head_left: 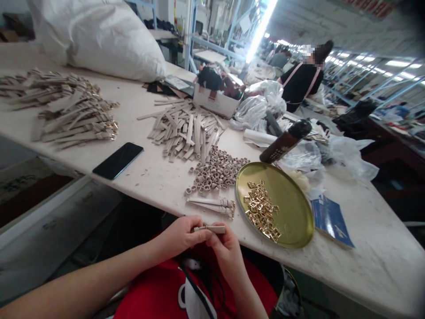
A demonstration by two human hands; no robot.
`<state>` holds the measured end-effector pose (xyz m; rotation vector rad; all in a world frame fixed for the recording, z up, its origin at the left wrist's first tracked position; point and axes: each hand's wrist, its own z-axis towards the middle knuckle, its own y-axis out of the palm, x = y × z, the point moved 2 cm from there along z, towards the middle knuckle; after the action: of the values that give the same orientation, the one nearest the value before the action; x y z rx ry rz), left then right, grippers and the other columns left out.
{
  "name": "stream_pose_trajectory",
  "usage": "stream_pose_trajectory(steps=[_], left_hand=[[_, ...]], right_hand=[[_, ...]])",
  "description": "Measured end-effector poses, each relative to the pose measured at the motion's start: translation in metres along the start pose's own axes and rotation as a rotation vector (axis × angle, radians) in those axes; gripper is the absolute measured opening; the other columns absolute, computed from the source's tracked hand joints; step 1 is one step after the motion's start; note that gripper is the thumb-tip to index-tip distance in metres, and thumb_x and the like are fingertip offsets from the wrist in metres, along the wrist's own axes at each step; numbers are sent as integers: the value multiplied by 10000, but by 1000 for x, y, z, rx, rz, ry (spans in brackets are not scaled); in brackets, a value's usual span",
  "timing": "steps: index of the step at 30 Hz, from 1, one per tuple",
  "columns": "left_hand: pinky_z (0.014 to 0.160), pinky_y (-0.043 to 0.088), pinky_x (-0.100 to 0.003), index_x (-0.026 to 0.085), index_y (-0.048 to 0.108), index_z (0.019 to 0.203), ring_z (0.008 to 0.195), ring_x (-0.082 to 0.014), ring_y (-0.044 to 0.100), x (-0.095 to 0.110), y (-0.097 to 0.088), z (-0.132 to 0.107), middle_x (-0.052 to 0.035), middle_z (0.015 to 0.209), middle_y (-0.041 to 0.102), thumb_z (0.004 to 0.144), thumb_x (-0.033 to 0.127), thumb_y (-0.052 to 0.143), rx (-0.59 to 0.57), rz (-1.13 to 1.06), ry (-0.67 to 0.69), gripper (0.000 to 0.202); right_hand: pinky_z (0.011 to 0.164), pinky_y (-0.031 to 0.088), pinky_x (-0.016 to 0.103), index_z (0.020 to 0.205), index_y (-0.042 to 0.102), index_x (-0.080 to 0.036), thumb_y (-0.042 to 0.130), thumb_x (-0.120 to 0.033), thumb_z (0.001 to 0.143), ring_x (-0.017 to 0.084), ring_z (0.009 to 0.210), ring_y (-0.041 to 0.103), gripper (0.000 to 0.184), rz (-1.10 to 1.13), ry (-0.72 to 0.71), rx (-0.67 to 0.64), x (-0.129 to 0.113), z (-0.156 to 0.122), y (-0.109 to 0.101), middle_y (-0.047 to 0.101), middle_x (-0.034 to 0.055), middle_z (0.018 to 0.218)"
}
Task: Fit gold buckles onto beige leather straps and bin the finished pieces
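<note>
One narrow beige strap [217,229] could slip and fall past the near edge of the surface [159,179] if either pinch slackens, since I hold it right there. My left grip [186,232] and right grip [228,244] are nearly closed, both clamped on the strap.

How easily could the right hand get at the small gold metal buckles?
Probably yes: the small gold metal buckles lie uncovered in the shallow round gold tray near the right hand, though it holds a flat beige strap.
</note>
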<state>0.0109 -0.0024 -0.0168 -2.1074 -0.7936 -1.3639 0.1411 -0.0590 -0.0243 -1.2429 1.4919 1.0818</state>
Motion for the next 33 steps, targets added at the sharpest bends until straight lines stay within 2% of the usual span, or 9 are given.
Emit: stream_pose_trajectory(steps=[5,7,10,13,15,18,22,25,33], left_hand=[[418,307,-169,167,477,920,437,-64,424,-3,-7,12,54,616,523,768,472,511,-53,-151,49,343],[440,297,-167,160,522,848,453,-58,397,-2,-12,18,57,580,496,805,441,465,-18,-93,62,290],[490,307,-174,154,513,758,494,-65,397,-4,-20,29,61,534,471,820,425,445,90,-74,68,287],[506,310,-180,158,493,739,505,-68,395,-7,-24,40,68,526,458,821,424,443,115,-100,71,283],[496,299,-181,160,486,723,496,-67,380,-8,-27,46,72,518,441,818,429,447,126,-109,61,287],[492,297,-182,161,486,722,493,-68,375,-3,-31,52,73,522,430,813,432,449,138,-113,50,288],[513,305,-186,163,496,730,516,-76,395,15,-31,60,65,546,450,815,413,438,216,-70,104,270],[492,278,-189,166,503,721,506,-75,381,25,-26,61,64,546,439,820,388,425,252,6,133,256],[479,232,-202,158,556,668,499,-76,359,31,-18,30,59,521,394,807,341,425,191,263,156,264]], right_hand=[[598,392,247,789,559,-177,436,-408,850,123,638,486,269,-261,-40,-212,-24,23,-15,545,5,679],[603,390,256,836,575,-183,441,-404,846,134,645,494,258,-421,-118,-101,-34,50,-34,547,9,686],[667,371,283,814,603,-187,491,-304,820,159,718,498,161,-874,-344,139,-41,98,-57,559,37,768],[628,338,285,738,615,-176,503,-187,791,156,671,472,124,-1250,-358,146,-31,138,-64,549,61,765],[617,329,286,701,606,-170,506,-159,779,155,655,460,127,-1315,-342,151,-25,149,-65,537,62,742],[655,353,289,729,599,-172,533,-242,784,155,687,469,111,-1043,-323,189,-27,144,-66,525,44,758],[626,394,264,786,581,-179,588,-429,748,128,639,481,253,-269,-4,86,-35,114,-58,541,4,705],[613,402,240,762,574,-181,651,-439,695,108,619,488,277,104,130,33,-35,92,-43,561,-8,684],[646,398,233,809,569,-192,697,-347,675,96,629,488,242,152,61,38,-21,60,-31,552,-35,675]])
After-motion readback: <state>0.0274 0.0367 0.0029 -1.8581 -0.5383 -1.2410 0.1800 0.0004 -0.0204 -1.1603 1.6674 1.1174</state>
